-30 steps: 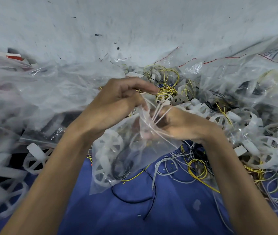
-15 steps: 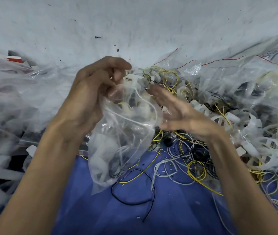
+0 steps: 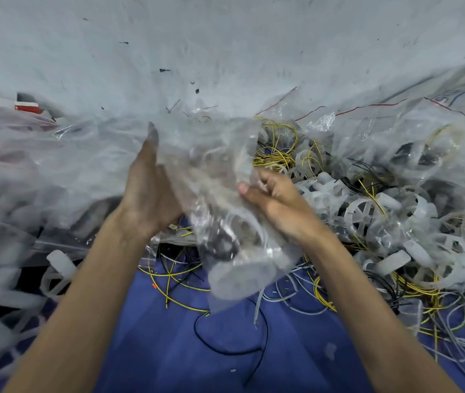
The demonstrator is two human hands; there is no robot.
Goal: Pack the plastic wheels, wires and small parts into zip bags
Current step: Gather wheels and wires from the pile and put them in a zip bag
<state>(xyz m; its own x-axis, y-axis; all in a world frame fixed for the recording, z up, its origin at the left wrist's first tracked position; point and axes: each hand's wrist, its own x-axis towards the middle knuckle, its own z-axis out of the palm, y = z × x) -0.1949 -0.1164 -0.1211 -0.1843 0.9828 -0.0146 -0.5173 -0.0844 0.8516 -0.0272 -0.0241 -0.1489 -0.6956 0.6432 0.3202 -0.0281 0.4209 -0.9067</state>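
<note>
- Down the near middle, the blue cloth (image 3: 168, 361) between your forearms is the one open stretch. Only a black wire (image 3: 225, 353) loops across it, with a few yellow and white strands at its far edge.
- To the left, a blurred heap of filled clear bags (image 3: 12, 177) crowds up against your left forearm and runs out to the left edge.
- To the right, loose white plastic wheels (image 3: 366, 212) lie tangled with yellow wires (image 3: 273, 158) and grey and black strands, piled close beside your right forearm.
- At the far side, the pale wall (image 3: 225, 38) rises just behind the heaps.
- The zip bag (image 3: 225, 211) hangs between your hands, lifted above the cloth, with its lower corner near the black wire.
- Your left hand (image 3: 149, 194) lies flat against the bag's left side, fingers straight and pointing away from you.
- Your right hand (image 3: 278, 202) pinches the bag's right edge, thumb on the plastic and fingers curled behind it.
- The bag's contents are blurred: a pale wheel-like shape and a dark bundle show, and you cannot tell more.
- Far right, more clear bags with red strips (image 3: 424, 131) hold pale wheels and dark parts.
</note>
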